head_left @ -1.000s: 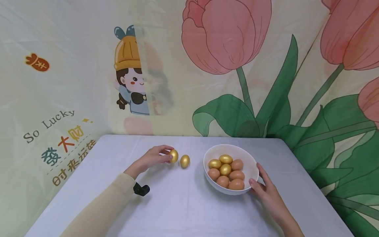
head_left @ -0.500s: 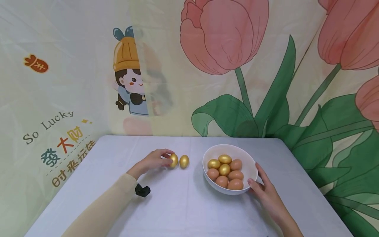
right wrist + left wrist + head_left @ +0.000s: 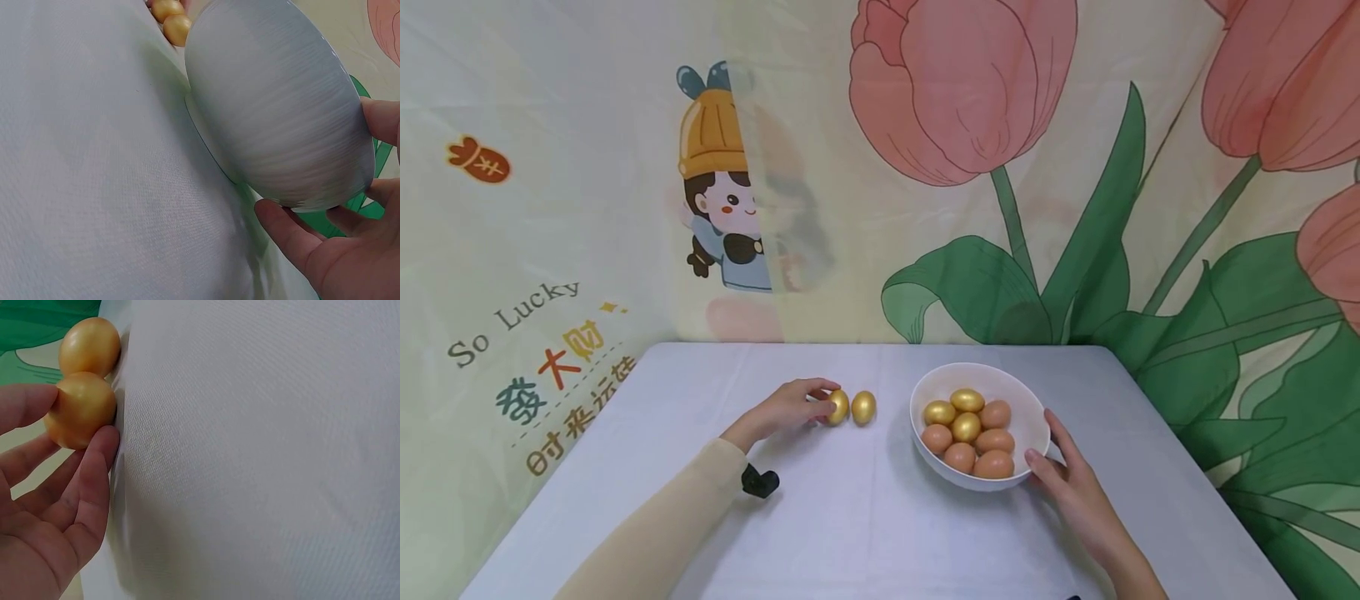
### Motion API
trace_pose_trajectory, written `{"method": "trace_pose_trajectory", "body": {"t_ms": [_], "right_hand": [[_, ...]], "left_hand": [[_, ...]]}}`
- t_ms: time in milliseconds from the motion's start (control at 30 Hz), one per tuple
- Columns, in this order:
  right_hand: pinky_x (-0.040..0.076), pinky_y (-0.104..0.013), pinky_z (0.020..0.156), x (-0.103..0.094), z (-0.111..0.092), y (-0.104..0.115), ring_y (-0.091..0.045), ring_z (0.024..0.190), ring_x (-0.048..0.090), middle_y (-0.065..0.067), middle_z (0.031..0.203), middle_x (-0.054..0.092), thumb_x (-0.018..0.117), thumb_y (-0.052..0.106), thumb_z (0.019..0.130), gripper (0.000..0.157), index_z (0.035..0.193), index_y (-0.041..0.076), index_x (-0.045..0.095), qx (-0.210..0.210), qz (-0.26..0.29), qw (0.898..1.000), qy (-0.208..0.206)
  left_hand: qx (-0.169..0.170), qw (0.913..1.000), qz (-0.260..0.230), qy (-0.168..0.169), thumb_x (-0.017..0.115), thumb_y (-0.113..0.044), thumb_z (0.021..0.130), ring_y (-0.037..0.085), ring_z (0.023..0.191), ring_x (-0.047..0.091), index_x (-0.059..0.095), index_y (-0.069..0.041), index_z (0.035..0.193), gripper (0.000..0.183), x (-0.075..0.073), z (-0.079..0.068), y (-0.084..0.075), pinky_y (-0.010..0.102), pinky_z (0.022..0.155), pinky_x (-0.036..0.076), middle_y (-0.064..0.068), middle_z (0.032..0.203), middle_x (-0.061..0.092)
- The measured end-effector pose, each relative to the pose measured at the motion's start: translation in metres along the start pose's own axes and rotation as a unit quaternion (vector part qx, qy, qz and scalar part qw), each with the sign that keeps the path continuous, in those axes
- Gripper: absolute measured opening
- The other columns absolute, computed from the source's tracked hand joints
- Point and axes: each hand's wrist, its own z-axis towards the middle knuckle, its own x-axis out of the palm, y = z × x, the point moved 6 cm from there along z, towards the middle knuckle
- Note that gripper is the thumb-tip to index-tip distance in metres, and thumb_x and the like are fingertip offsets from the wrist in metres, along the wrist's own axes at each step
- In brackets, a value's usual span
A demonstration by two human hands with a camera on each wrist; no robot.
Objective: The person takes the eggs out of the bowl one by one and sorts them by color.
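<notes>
Eggs (image 3: 966,427) in bowl (image 3: 1032,423), head view only, left grip (image 3: 786,408) pinching golden egg (image 3: 81,409), right grip (image 3: 1075,483) holding bowl

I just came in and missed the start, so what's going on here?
A person's left hand grips a gold egg, with another gold one beside it on the table. The right hand holds the side of a white bowl. Three gold eggs and five brown eggs show inside it.
</notes>
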Motion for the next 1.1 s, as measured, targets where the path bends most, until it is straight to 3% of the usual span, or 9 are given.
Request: {"method": "trace_pose_trajectory", "body": {"t_ms": [633,1100], "right_hand": [[0.050,-0.040,0.110,0.0004,0.0016,-0.0001,-0.047,0.152,0.038,-0.019,0.177,0.004,0.059,0.048,0.108,0.089,0.172,0.031,-0.002,-0.006,0.007,1.000,0.002],[0.049,-0.043,0.111,0.0004,0.0017,-0.0011,-0.049,0.153,0.036,-0.020,0.177,0.003,0.059,0.051,0.108,0.091,0.172,0.032,-0.003,0.005,0.001,1.000,0.001]], "left_hand": [[-0.008,0.9997,0.025,-0.001,0.073,-0.029,0.101,0.016,0.090,0.070,0.061,-0.016,0.149,0.051,0.0006,-0.0009,-0.0007,0.030,0.081,0.056,0.012,0.133,0.066],[-0.004,0.9995,0.031,0.003,0.071,-0.030,0.103,0.019,0.093,0.071,0.058,-0.015,0.152,0.053,-0.0036,-0.0024,0.0001,0.036,0.085,0.058,0.011,0.134,0.067]]}}
